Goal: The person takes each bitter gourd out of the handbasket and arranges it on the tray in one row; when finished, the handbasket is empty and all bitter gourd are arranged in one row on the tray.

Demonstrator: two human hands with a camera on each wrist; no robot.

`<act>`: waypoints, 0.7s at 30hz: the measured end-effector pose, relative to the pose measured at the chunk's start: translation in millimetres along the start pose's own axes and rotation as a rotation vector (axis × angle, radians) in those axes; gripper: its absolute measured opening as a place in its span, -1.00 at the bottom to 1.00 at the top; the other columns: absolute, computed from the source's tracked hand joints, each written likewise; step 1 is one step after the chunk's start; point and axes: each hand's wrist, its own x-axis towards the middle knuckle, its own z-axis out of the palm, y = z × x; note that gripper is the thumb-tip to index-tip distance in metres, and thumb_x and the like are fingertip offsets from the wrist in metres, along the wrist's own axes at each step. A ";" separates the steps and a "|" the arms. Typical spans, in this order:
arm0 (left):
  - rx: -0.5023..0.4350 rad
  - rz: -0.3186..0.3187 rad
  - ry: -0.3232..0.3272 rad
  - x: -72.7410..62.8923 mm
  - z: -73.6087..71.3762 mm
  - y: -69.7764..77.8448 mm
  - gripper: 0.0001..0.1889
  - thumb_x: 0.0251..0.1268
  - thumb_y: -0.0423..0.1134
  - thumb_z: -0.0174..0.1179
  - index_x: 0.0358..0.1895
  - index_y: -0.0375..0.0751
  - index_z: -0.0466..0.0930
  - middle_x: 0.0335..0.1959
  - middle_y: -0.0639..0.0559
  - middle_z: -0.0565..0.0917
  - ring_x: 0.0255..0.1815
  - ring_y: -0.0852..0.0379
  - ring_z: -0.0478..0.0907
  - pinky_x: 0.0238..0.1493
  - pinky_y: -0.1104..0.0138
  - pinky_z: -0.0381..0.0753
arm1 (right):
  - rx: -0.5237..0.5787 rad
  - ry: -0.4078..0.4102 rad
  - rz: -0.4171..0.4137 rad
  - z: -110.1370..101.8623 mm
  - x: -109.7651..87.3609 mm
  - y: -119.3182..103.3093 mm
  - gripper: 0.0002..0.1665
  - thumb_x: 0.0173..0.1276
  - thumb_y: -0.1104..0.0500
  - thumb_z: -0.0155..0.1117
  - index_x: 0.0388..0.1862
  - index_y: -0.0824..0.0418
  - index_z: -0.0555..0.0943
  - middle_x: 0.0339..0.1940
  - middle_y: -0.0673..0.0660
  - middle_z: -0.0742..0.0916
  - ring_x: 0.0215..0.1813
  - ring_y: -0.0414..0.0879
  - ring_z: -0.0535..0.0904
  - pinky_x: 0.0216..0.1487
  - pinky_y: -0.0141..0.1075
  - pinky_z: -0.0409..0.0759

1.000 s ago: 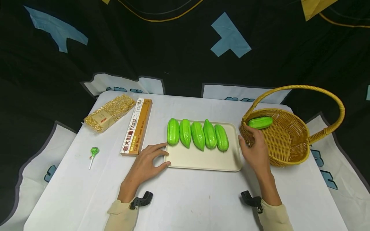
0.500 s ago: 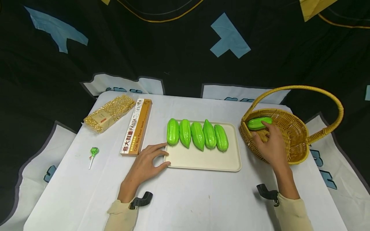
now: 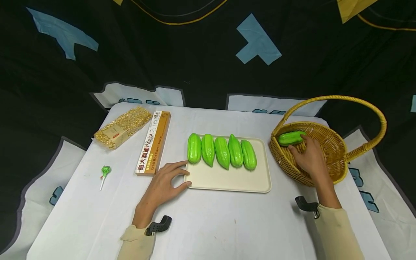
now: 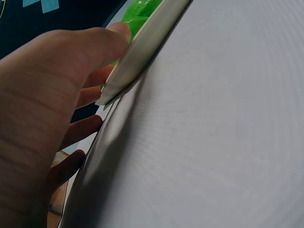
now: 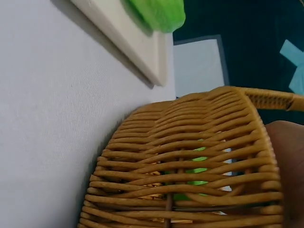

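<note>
Inside the yellow wicker basket [image 3: 325,162], a glossy green, ribbed gourd-like vegetable [image 3: 289,138] lies by the left wall. My right hand [image 3: 312,157] reaches in, fingertips at its right end and thumb near its lower edge. Whether they pinch it is unclear; in the right wrist view the basket weave [image 5: 190,156] hides most of the contact. My left hand [image 3: 165,182] rests at the left edge of the cream tray [image 3: 227,182], with loosely spread fingers and thumb touching the rim. Several similar green vegetables [image 3: 222,153] lie side by side on the tray.
Left of the tray are a pasta box [image 3: 154,142], a bag of yellow grains [image 3: 123,127] and a green-topped lollipop [image 3: 104,175]. The basket's tall handle [image 3: 341,98] arches over its opening. A dark curtain [image 3: 162,54] hangs behind the white table [image 3: 208,224].
My right hand has moved right from the basket's left rim into the basket, its fingertips now at the vegetable's right end. My left hand and the tray have stayed put.
</note>
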 end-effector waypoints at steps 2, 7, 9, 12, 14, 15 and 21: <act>0.000 0.000 0.000 -0.2 0.1 -0.4 -0.65 0.23 -0.01 0.60 0.02 0.00 0.82 0.45 0.05 0.63 0.37 -0.06 0.58 0.44 0.01 0.54 | -0.013 -0.020 0.012 0.6 5.8 2.5 -0.06 0.62 -0.04 0.27 0.63 0.56 0.17 0.54 0.72 0.27 0.56 0.64 0.20 0.47 0.56 0.27; -0.002 -0.012 -0.006 -0.1 0.4 -0.9 -0.65 0.25 0.00 0.58 0.04 0.00 0.82 0.46 0.06 0.62 0.39 -0.05 0.57 0.46 0.02 0.53 | -0.012 -0.041 0.032 3.4 18.9 6.6 0.06 0.57 -0.06 0.34 0.64 0.62 0.08 0.53 0.77 0.23 0.53 0.66 0.20 0.47 0.54 0.29; -0.003 -0.014 -0.006 -0.2 0.6 -1.3 -0.66 0.26 0.00 0.58 0.04 0.00 0.82 0.46 0.06 0.62 0.39 -0.05 0.57 0.46 0.02 0.53 | -0.006 -0.051 0.056 4.3 24.1 6.8 0.14 0.55 -0.11 0.36 0.66 0.60 0.03 0.54 0.76 0.21 0.53 0.66 0.21 0.47 0.53 0.30; -0.003 -0.016 -0.003 -0.6 0.5 -1.3 -0.66 0.25 0.00 0.59 0.03 0.00 0.82 0.46 0.05 0.63 0.38 -0.04 0.57 0.45 0.02 0.53 | -0.003 -0.081 0.112 5.6 31.1 6.5 0.25 0.53 -0.22 0.36 0.71 0.54 -0.06 0.59 0.73 0.13 0.54 0.64 0.20 0.50 0.52 0.29; -0.004 -0.012 0.001 -0.5 0.1 -0.5 -0.66 0.25 -0.02 0.59 0.03 0.00 0.83 0.45 0.05 0.63 0.38 -0.05 0.58 0.44 0.01 0.54 | -0.008 -0.098 0.147 6.8 35.3 6.9 0.31 0.51 -0.27 0.35 0.72 0.52 -0.11 0.60 0.73 0.10 0.53 0.63 0.21 0.50 0.51 0.30; -0.004 -0.012 0.002 -0.4 0.0 -0.3 -0.66 0.24 -0.02 0.60 0.03 0.00 0.83 0.45 0.05 0.63 0.38 -0.05 0.58 0.44 0.01 0.54 | -0.009 -0.106 0.159 7.4 36.8 7.5 0.33 0.50 -0.30 0.35 0.73 0.51 -0.13 0.61 0.73 0.08 0.52 0.63 0.22 0.50 0.50 0.31; -0.002 -0.006 0.004 0.2 -0.2 0.0 -0.66 0.23 -0.03 0.60 0.02 0.00 0.82 0.45 0.06 0.63 0.38 -0.06 0.57 0.44 -0.01 0.54 | -0.009 -0.143 0.177 11.3 43.9 12.5 0.39 0.47 -0.34 0.36 0.72 0.53 -0.16 0.58 0.74 0.10 0.46 0.62 0.28 0.48 0.49 0.35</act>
